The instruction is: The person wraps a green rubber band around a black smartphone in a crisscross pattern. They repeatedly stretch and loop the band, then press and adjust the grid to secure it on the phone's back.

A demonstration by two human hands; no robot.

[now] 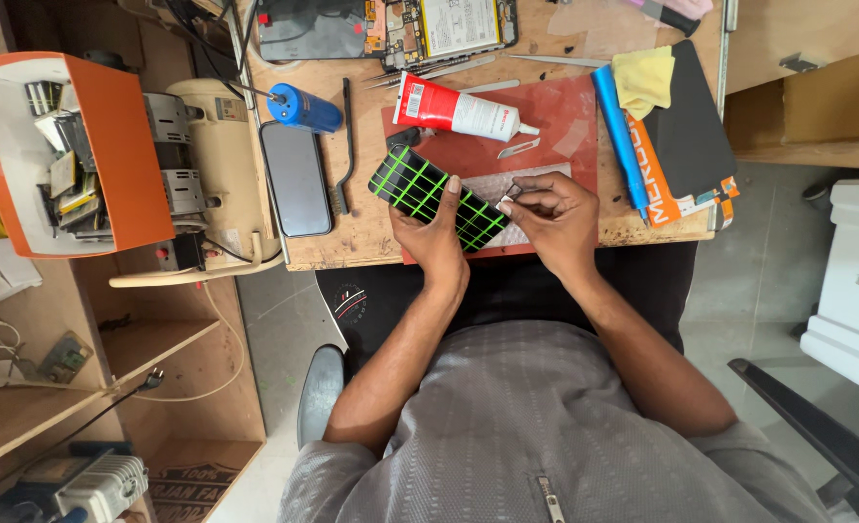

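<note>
Phone panel (437,197) with green tape grid lies tilted on red mat (555,111) at bench edge, pinned under left hand (431,235). Right hand (553,218) pinches small strip at panel's end. Risks: panel sliding off edge; nearby scalpel blade (517,148) nicking fingers.

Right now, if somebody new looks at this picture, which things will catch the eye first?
Probably the black slab bound with bright green bands at the centre of the wooden bench, steadied by the left hand while the right hand pinches something small at its end. Next, the red and white tube just behind it, and the orange bin of parts at far left.
</note>
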